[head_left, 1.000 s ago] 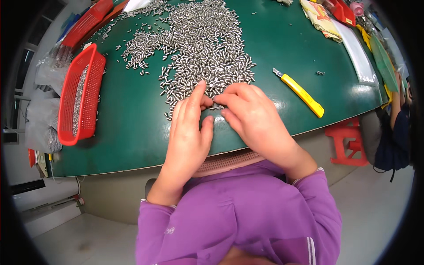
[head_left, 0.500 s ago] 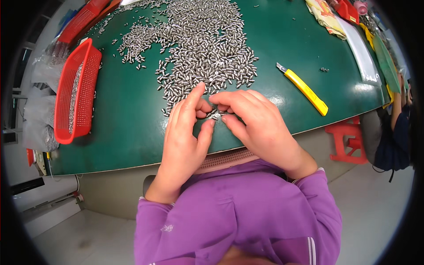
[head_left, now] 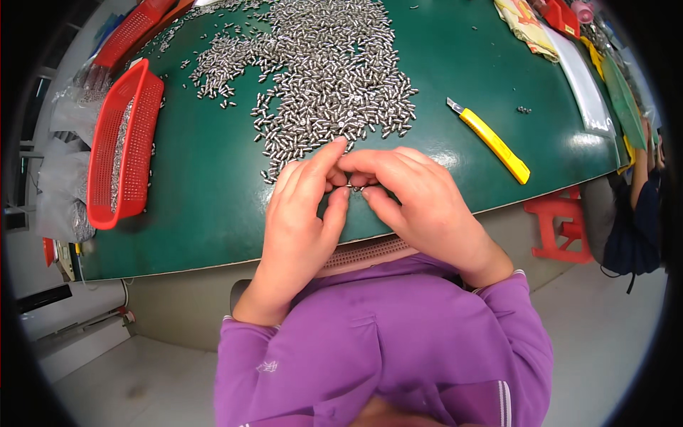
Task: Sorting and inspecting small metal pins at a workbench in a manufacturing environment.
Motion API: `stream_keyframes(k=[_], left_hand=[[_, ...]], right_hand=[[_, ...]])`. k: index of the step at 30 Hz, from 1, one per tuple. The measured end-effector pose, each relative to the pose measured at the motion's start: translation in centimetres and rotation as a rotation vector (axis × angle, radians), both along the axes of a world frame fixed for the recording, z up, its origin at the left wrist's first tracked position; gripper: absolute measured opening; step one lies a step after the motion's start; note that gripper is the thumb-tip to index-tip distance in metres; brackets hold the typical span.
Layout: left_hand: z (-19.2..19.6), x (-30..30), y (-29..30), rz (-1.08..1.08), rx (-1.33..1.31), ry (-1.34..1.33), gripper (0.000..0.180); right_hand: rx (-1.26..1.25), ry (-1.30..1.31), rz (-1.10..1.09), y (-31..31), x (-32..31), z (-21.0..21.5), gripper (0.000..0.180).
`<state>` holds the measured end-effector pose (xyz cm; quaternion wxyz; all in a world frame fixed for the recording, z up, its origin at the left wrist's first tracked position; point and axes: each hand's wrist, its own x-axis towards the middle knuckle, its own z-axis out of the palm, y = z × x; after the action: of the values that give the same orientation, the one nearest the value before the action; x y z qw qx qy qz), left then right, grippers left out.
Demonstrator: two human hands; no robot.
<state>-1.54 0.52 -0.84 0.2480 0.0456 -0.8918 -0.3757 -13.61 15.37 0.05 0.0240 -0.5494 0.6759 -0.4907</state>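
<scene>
My left hand (head_left: 302, 203) and my right hand (head_left: 427, 199) curve toward each other over the smooth dark-green tabletop (head_left: 206, 220), near its front edge. On each, the thumb stands apart from the index finger, while the other fingers curl inward. A few small, shiny silver metal pieces (head_left: 356, 188) lie between my fingertips; I cannot tell whether either hand pinches any of them, as my own fingers hide part of the spot. Just beyond my fingertips spreads a broad pile of small silver metal cylinders (head_left: 334, 85), many with tapered ends. Well to my left sits a long red perforated plastic basket (head_left: 148, 135) with more metal pieces inside. To my right lies a yellow-handled utility knife (head_left: 496, 146), its blade pointing away from me, and past it a little cluster of dark metal pieces (head_left: 523, 110) rests apart from the pile
</scene>
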Motion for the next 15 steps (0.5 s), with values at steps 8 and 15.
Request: stream_keyframes(k=[8, 15], left_hand=[[0.05, 0.11, 0.13, -0.003, 0.057, -0.045, 0.068], [0.11, 0.27, -0.06, -0.027, 0.051, -0.032, 0.072]], right_hand=[[-0.007, -0.031, -0.032, -0.22, 0.40, -0.24, 0.042], [0.009, -0.062, -0.022, -0.04, 0.42, -0.22, 0.046]])
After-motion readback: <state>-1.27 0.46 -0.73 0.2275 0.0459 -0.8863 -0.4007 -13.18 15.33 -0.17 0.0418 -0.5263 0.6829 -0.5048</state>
